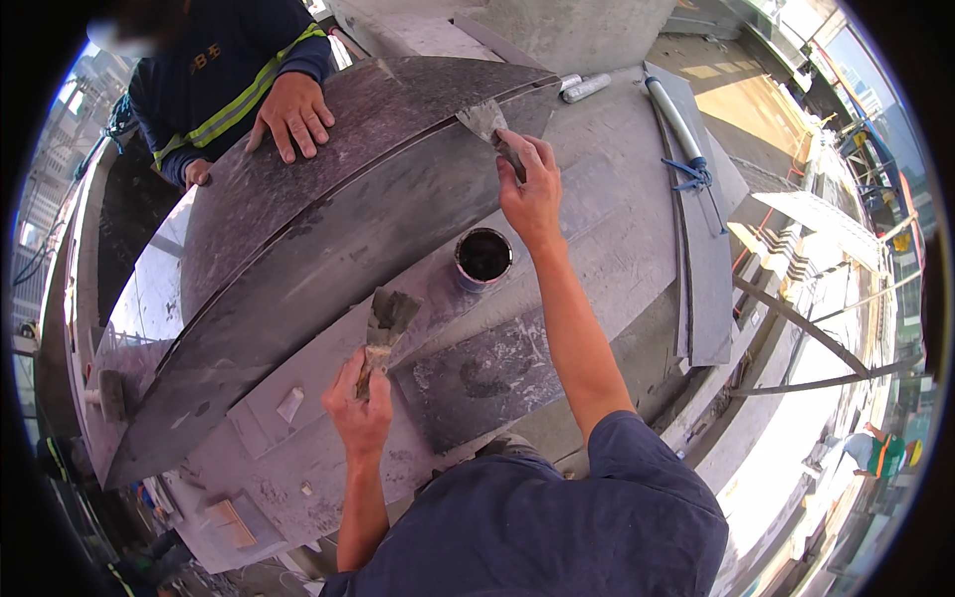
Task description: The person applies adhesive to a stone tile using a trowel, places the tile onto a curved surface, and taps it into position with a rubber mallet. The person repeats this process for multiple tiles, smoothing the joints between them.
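My right hand [530, 189] grips a putty knife [483, 120] whose blade lies at the edge of a large curved dark stone slab [328, 219], near its far right end. A second putty knife [391, 316], its wide blade smeared with grey paste, is held upright in my left hand [360, 403] closer to me. Between the two hands stands an open round can [483, 259] with dark contents. A long dark seam runs along the slab beside the right blade. Across from me, a co-worker's hand [291, 116] rests flat on the slab's top.
A caulking gun [678, 124] lies on narrow grey slabs [708, 318] at the right. Two silver tubes [585, 88] sit at the slab's far tip. A dark flat stone piece [482, 373] lies before me. A mallet [107, 396] is at far left; another worker [883, 456] stands far right.
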{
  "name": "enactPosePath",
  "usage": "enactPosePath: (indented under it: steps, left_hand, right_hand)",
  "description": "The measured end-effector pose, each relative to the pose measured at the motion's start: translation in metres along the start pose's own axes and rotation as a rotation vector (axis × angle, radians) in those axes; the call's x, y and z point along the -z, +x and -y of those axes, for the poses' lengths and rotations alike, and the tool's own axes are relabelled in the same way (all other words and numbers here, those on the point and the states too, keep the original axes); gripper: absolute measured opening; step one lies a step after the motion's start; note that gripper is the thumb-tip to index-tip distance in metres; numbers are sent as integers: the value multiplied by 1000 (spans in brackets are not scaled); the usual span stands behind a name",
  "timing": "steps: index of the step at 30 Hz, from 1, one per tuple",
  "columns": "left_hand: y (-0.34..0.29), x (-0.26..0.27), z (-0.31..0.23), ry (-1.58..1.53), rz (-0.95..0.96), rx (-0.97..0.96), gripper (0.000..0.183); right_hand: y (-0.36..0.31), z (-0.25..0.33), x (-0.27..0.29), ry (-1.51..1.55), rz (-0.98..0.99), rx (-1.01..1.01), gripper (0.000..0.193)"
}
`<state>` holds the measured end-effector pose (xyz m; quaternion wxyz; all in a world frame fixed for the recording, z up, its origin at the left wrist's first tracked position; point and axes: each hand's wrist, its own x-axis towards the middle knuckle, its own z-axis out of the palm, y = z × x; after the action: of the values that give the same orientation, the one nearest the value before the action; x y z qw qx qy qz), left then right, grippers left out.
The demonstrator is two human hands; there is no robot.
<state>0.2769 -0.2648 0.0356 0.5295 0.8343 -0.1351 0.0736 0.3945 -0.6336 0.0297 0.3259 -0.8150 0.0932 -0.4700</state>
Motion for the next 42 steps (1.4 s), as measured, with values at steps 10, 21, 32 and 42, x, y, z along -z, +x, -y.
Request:
enactPosePath:
  steps: [10,21,32,42]
  left_hand:
    - [-1,0,4,-14,-8,9,36]
    - [-1,1,2,-31,3,6,36]
    - [2,5,-3,5,-10,-11,37]
    - [62,-13,-38,103,7,-103,36]
  right_hand:
    - [12,31,31,-267,78,41,45]
    - [37,63,59,-431,269,22,45]
    - [20,48,66,-180,278,-187,43]
    - [-33,127,123,-72,585,193,48]
